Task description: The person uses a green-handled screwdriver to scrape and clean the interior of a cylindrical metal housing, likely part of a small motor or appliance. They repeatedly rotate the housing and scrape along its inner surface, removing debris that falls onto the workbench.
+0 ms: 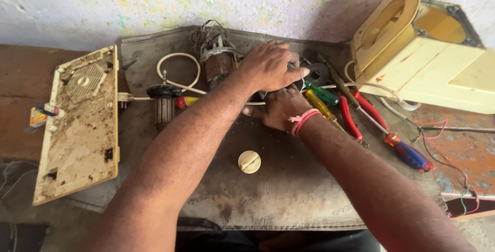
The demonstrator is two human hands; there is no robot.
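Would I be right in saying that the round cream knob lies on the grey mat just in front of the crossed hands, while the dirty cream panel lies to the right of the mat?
Not quite: the dirty cream panel lies to the left of the grey mat, not the right, as the head view shows. The round cream knob does lie on the mat in front of the crossed left hand and right hand.

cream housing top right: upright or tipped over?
Tipped. The cream housing lies on its side on the bench, its round opening facing sideways toward the wall rather than up.

Both forearms are bare with no sleeves in view, the left hand [270, 66] wears nothing, and the right hand [278, 108] has a pink thread band [301, 121] looped around its wrist
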